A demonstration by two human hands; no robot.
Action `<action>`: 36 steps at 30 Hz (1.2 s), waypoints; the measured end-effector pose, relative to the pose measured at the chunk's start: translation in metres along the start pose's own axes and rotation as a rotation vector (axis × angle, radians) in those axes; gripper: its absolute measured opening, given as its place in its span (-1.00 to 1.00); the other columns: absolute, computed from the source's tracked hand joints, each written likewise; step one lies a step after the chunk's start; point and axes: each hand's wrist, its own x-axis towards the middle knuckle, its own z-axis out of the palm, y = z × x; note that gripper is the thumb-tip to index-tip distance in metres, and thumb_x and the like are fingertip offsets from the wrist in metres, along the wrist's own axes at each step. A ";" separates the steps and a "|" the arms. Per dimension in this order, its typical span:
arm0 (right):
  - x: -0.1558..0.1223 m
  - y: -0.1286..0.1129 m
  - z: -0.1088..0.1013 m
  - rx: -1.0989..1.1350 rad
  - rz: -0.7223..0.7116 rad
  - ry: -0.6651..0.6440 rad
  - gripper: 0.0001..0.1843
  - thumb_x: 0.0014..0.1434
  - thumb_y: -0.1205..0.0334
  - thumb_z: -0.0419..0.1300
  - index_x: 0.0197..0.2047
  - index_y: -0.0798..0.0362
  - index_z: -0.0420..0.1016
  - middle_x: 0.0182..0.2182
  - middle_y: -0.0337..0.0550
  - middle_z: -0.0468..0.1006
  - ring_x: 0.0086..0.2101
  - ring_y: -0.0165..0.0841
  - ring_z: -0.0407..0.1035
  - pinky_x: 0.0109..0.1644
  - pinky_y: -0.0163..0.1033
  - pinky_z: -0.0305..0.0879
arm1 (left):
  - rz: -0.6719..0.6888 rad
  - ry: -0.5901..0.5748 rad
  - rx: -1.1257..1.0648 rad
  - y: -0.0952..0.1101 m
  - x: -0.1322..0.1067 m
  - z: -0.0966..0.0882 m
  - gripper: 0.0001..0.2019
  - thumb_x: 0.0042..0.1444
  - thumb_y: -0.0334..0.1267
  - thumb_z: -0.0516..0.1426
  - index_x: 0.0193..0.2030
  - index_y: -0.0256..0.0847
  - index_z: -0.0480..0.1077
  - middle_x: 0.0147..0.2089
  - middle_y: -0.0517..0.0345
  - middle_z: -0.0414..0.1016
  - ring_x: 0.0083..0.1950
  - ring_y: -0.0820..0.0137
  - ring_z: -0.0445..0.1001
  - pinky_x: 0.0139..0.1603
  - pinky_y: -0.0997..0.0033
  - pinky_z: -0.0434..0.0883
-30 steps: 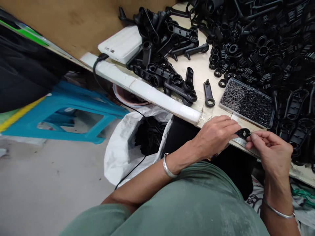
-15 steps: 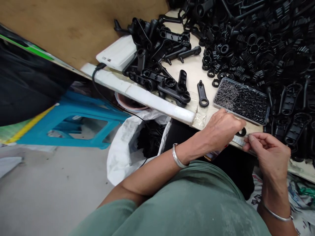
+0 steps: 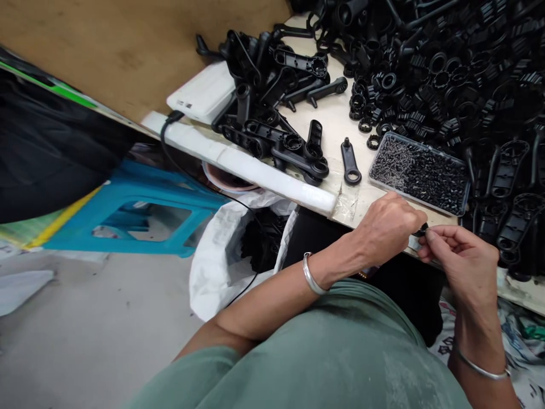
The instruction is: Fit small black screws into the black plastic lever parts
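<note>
My left hand [image 3: 385,227] is closed around a small black plastic ring piece [image 3: 421,229] at the table's front edge; only its tip shows past my fingers. My right hand [image 3: 457,255] meets it from the right with thumb and forefinger pinched against that piece; whatever they pinch is too small to make out. Just behind both hands lies a clear shallow tray [image 3: 419,173] filled with tiny dark screws.
Heaps of black plastic arms [image 3: 281,136] and rings [image 3: 434,79] cover the table. A single arm [image 3: 349,162] lies alone near the tray. A white box [image 3: 204,94] sits at the table's left corner. Below stand a white sack [image 3: 232,250] and a blue stool [image 3: 136,210].
My hands have drawn closer together, and my left hand now covers more of the ring piece. The view has shifted slightly.
</note>
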 end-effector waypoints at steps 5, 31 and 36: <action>0.002 0.000 0.000 0.000 0.009 -0.008 -0.68 -0.02 0.00 0.45 -0.37 0.07 0.57 -0.60 -0.21 0.57 -0.62 -0.40 0.47 -0.51 -0.34 0.52 | -0.014 0.022 -0.002 -0.001 -0.001 0.003 -0.77 0.19 -0.56 0.05 -0.27 -0.26 0.51 -0.37 0.13 0.60 -0.30 0.37 0.54 -0.16 0.35 0.34; -0.007 -0.006 -0.003 -0.719 -0.536 0.017 -0.78 0.29 0.10 0.17 -0.29 -0.01 0.59 -0.44 -0.18 0.63 -0.49 -0.34 0.49 -0.31 -0.24 0.44 | -0.101 0.211 -0.282 -0.002 -0.038 0.006 -0.78 0.24 -0.48 0.16 0.02 -0.29 0.44 -0.09 0.07 0.62 -0.02 0.39 0.55 0.06 0.39 0.50; -0.008 -0.009 -0.001 -0.840 -0.681 -0.024 -0.79 0.34 0.16 0.13 -0.25 0.03 0.56 -0.43 -0.15 0.62 -0.48 -0.33 0.49 -0.35 -0.25 0.36 | -0.103 0.192 -0.286 -0.003 -0.038 0.007 -0.79 0.26 -0.47 0.15 0.02 -0.28 0.44 -0.09 0.07 0.61 -0.02 0.40 0.54 0.07 0.40 0.49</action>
